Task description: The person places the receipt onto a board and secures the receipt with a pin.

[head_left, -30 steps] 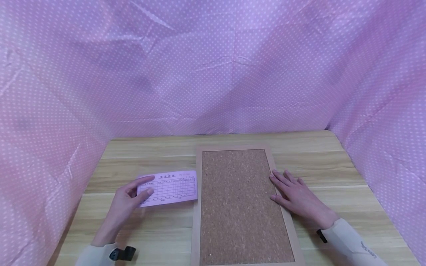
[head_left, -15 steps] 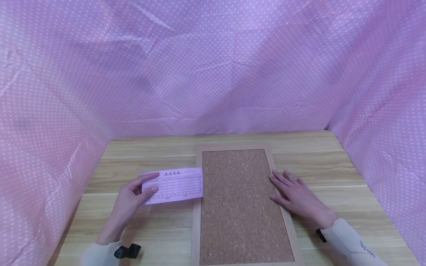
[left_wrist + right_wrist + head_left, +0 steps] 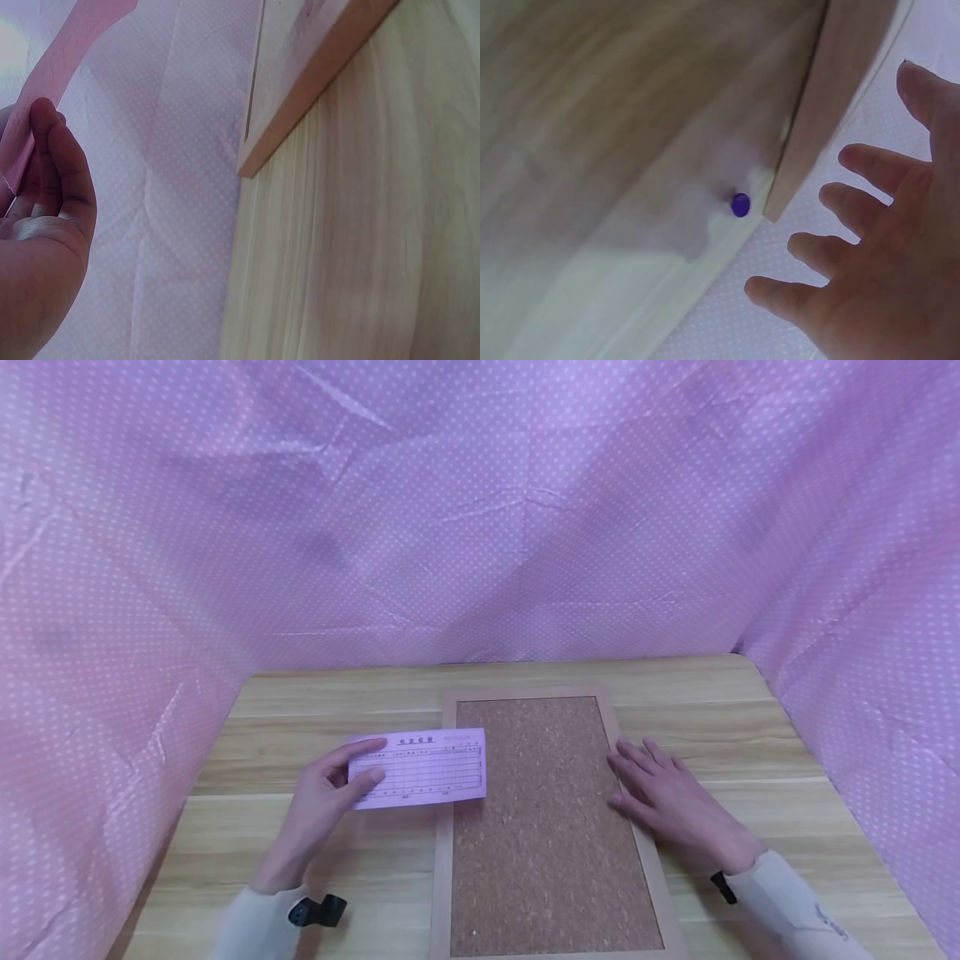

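My left hand (image 3: 318, 802) pinches the left end of a pink printed receipt slip (image 3: 420, 768) between thumb and fingers. The slip's right end hangs over the left side of a wood-framed cork board (image 3: 555, 827), casting a shadow on it. In the left wrist view the slip (image 3: 56, 71) bends upward from the fingers. At the board's right edge lies my right hand (image 3: 671, 802), its fingers extended and spread, fingertips at the frame. The right wrist view has the hand (image 3: 885, 247) holding nothing. A small round purple thing, perhaps a pushpin (image 3: 740, 205), sits on the table near the frame's end.
The board lies lengthwise on a light wooden table (image 3: 757, 727). Pink dotted cloth (image 3: 480, 527) hangs behind the table and along both sides. Bare wood shows left and right of the board. Each wrist bears a black camera mount (image 3: 318, 910).
My left hand has carried the slip rightward and slightly away from me, so its right end has gone from the frame's left edge to over the cork. The right hand has barely shifted.
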A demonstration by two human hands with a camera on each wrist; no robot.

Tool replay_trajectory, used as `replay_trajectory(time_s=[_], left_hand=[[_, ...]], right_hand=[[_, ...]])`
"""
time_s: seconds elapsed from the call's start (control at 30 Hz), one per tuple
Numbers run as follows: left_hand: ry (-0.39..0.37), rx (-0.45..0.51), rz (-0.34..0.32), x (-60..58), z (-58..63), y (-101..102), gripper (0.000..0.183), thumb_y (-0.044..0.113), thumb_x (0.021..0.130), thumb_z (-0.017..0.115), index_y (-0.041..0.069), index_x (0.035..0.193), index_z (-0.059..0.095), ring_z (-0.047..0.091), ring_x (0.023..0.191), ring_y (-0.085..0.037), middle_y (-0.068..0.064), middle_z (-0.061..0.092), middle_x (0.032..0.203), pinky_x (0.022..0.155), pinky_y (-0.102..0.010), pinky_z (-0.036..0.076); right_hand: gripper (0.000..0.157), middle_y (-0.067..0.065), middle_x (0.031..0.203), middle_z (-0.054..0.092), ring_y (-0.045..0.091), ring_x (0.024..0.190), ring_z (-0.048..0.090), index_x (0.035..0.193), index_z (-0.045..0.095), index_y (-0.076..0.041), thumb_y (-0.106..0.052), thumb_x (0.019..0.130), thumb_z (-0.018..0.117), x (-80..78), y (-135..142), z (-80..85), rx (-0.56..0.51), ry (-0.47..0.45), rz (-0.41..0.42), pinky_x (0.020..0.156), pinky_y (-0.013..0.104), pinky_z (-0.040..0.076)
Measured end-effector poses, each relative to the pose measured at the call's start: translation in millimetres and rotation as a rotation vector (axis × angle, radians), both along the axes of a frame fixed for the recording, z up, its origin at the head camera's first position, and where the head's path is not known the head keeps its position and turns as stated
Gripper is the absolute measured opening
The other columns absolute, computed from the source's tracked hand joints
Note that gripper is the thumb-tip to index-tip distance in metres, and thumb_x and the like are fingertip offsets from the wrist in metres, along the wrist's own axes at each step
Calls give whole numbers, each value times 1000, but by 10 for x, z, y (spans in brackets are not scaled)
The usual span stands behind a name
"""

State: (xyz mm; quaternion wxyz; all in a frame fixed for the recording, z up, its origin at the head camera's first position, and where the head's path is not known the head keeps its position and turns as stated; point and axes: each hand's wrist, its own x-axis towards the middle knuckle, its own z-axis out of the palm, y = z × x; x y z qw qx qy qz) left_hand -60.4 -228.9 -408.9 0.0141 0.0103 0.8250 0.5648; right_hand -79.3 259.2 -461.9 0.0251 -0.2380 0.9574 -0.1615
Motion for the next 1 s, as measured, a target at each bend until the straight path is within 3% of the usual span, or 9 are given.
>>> replay_trajectory(time_s=[0.37, 0.67, 1.0], left_hand=[[8, 90, -27, -80, -23, 195, 41, 24, 97, 76, 13, 135, 69, 65, 90, -20, -9, 66, 125, 71, -26, 56], [24, 197, -48, -125, -14, 367, 40, 14, 95, 76, 6, 133, 69, 67, 87, -17, -14, 68, 119, 70, -27, 58], [29, 242, -88, -164, -54, 510, 40, 11, 95, 75, 4, 134, 68, 70, 89, -17, -16, 68, 120, 72, -29, 59]], right_hand=[[64, 23, 160, 40, 55, 145, 30, 151, 50, 0, -39, 102, 63, 44, -112, 155, 16, 103, 4, 111, 71, 29], [62, 20, 162, 37, 49, 149, 27, 152, 49, -4, -40, 103, 63, 105, -248, 308, -138, 92, -14, 119, 62, 24], [58, 14, 162, 40, 45, 148, 34, 154, 49, -10, -33, 103, 65, 160, -392, 410, -289, 75, -29, 114, 67, 28]])
